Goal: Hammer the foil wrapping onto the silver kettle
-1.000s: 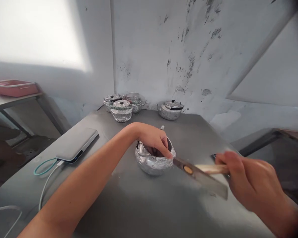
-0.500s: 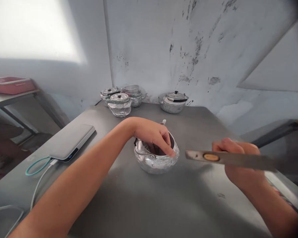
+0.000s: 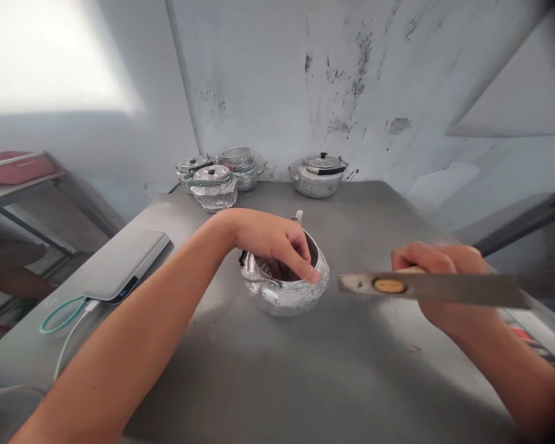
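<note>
In the middle of the grey table sits an open, silvery kettle (image 3: 287, 299) with a dented, shiny body, its spout pointing away from me. My left hand (image 3: 280, 243) reaches over its mouth, thumb at the rim on the right and the other fingers curled down inside, where their tips are hidden. To the right of the kettle and apart from it, my right hand (image 3: 444, 265) grips a hammer (image 3: 435, 288). The hammer's long metal head lies across in front of that hand, with the wooden handle end showing in its eye.
At the back left stand several silvery lidded pots (image 3: 214, 196); a lidded kettle (image 3: 318, 182) is at the back right. A power bank (image 3: 124, 265) with a cable lies at the left. Beyond, a pink basket (image 3: 16, 169) rests on another table, and a person's leg (image 3: 23, 265) shows below.
The whole view has shifted slightly, so the things sit a little further left and higher. Both hands keep their holds; the hammer stays beside the kettle.
</note>
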Demonstrator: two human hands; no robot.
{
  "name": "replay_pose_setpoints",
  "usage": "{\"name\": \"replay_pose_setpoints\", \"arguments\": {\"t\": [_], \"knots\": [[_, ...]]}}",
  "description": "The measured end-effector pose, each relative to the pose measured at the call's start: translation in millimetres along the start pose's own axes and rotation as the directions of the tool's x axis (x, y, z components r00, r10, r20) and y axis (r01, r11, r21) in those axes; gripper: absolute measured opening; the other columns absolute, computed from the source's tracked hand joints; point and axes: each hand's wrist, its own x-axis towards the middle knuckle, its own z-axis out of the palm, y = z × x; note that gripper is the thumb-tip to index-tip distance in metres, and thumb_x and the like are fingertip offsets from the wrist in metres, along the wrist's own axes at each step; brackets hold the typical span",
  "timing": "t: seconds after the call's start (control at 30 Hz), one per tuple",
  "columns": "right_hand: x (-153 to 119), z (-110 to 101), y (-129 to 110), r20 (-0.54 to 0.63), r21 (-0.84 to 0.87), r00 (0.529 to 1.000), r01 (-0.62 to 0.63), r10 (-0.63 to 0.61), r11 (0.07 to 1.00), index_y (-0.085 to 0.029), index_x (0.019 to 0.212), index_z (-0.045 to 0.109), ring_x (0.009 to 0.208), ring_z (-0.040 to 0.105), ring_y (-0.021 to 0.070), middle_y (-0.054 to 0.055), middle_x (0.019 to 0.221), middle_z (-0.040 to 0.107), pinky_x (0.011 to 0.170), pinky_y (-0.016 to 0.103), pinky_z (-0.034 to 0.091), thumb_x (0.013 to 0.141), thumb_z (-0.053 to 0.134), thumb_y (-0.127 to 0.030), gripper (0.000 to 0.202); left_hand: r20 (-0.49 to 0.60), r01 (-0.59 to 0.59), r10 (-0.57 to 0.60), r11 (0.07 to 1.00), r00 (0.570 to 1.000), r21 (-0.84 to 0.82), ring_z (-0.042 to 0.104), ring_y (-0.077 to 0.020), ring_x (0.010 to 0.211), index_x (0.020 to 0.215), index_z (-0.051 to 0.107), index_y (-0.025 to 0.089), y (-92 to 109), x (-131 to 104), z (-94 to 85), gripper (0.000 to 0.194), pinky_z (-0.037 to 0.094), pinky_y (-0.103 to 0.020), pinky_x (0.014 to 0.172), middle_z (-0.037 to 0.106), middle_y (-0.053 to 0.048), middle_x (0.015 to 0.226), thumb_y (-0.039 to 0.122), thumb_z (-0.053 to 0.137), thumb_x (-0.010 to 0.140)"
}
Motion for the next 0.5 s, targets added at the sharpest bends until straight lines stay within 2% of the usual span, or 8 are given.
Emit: {"name": "replay_pose_setpoints", "arguments": {"t": [0.1, 0.17, 0.23, 0.33, 0.5], "knots": [[-1.0, -0.3, -5.1, 0.051, -0.143, 0.980, 0.196, -0.191, 0.970, -0.021, 0.053, 0.042, 0.045, 0.032, 0.0099, -0.002, 0.046, 0.036, 0.051, 0.029, 0.025, 0.090, 0.034, -0.024, 0.038, 0.013, 0.004, -0.004, 1.000, 1.000, -0.004, 0.039, -0.0108, 0.053, 0.053, 0.057, 0.017, 0.3, -0.1, 0.2, 0.034, 0.037, -0.026, 0.052, 0.045, 0.002, 0.057, 0.035, 0.076, 0.074], [-1.2, 1.1, -6.6, 0.070, -0.197, 0.939, 0.343, -0.336, 0.918, -0.021, 0.052, 0.042, 0.045, 0.035, 0.0099, -0.002, 0.046, 0.039, 0.053, 0.029, 0.024, 0.091, 0.033, -0.022, 0.040, 0.029, 0.002, -0.002, 1.000, 1.000, -0.008, 0.040, -0.0106, 0.054, 0.054, 0.057, 0.017, 0.3, -0.5, 0.5, 0.033, 0.037, -0.025, 0.052, 0.045, 0.002, 0.059, 0.035, 0.076, 0.074], [-1.2, 3.0, -6.9, 0.086, -0.229, 0.899, 0.437, -0.429, 0.870, -0.021, 0.051, 0.042, 0.044, 0.035, 0.0099, -0.002, 0.045, 0.039, 0.053, 0.029, 0.023, 0.090, 0.035, -0.020, 0.039, 0.031, 0.004, -0.004, 1.000, 1.000, -0.003, 0.040, -0.0104, 0.055, 0.057, 0.058, 0.017, 0.3, -1.0, 0.5, 0.032, 0.038, -0.024, 0.052, 0.045, 0.002, 0.060, 0.035, 0.077, 0.075], [-0.4, 5.0, -6.4, 0.100, -0.248, 0.870, 0.493, -0.484, 0.834, -0.020, 0.051, 0.043, 0.042, 0.035, 0.0099, -0.002, 0.044, 0.040, 0.052, 0.029, 0.023, 0.089, 0.037, -0.016, 0.039, 0.017, 0.022, -0.022, 1.000, 1.000, 0.012, 0.040, -0.0099, 0.056, 0.058, 0.059, 0.017, 0.1, -1.7, 0.0, 0.030, 0.040, -0.023, 0.055, 0.043, 0.004, 0.060, 0.036, 0.078, 0.074], [0.6, 5.2, -6.9, 0.096, -0.271, 0.861, 0.506, -0.500, 0.819, -0.020, 0.050, 0.044, 0.041, 0.036, 0.0099, -0.003, 0.043, 0.039, 0.051, 0.029, 0.022, 0.088, 0.038, -0.015, 0.039, 0.004, 0.039, -0.039, 0.999, 0.999, 0.028, 0.043, -0.0099, 0.059, 0.064, 0.066, 0.018, -1.2, -1.4, -1.2, 0.023, 0.042, -0.022, 0.058, 0.049, 0.004, 0.063, 0.035, 0.078, 0.073]]}}
